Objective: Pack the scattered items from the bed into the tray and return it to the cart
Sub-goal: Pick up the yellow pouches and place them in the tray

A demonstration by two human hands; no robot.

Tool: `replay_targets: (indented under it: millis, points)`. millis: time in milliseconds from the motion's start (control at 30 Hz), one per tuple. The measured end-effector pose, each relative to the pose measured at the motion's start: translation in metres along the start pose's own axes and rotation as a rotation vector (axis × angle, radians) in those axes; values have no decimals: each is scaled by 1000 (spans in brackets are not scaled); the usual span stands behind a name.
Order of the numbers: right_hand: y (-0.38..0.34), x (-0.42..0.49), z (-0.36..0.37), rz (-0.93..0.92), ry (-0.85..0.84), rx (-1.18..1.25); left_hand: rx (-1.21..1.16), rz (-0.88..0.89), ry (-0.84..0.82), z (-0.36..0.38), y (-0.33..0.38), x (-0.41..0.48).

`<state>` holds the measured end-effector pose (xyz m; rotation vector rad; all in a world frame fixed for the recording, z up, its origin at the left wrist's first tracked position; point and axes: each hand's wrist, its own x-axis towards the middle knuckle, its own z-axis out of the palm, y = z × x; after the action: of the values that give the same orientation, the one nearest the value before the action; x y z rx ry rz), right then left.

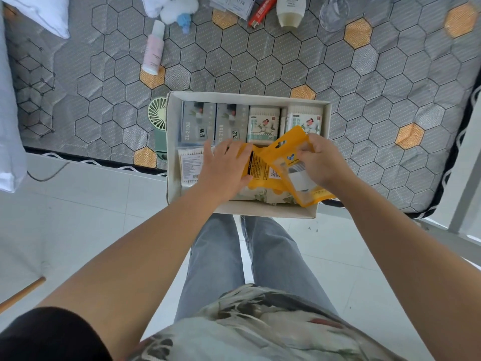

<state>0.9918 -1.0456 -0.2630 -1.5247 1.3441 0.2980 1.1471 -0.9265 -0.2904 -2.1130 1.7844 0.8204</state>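
Yellow plastic packet with a clear window (279, 152) is pinched in the right hand (322, 160). It tilts over the white cardboard tray (260, 210) at the edge of the grey patterned bed (260, 63). Its long side runs far-left to near-right. The left hand (223, 168) presses flat on 1 more yellow packet (260, 169) inside, close by.
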Motion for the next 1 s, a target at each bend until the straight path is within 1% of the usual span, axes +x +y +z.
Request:
replay_targets:
  millis: [67, 167, 367, 567, 633, 733, 767, 867, 1000]
  points:
    - [1, 0, 0, 6, 1, -12, 12, 36, -37, -2, 2, 7]
    - [1, 0, 0, 12, -1, -55, 15, 30, -76, -3, 4, 15]
    - [1, 2, 0, -1, 1, -104, 34, -12, -53, 0, -2, 10]
    - [1, 0, 2, -62, -68, -190, 74, -28, -46, 4, -3, 7]
    - [-3, -3, 2, -109, -104, -235, 85, -25, -5, 6, -3, 3]
    - [-12, -6, 5, -175, -157, -302, 57, -83, 139, 11, -5, 0]
    - [-15, -7, 7, -190, -179, -331, 33, -97, 146, 10, -5, -1]
    - [-22, -4, 13, -238, -243, -489, -57, -51, 84, 6, -2, -5]
    - [-28, 4, 23, -277, -253, -637, -124, -8, 11, 8, 2, -8]
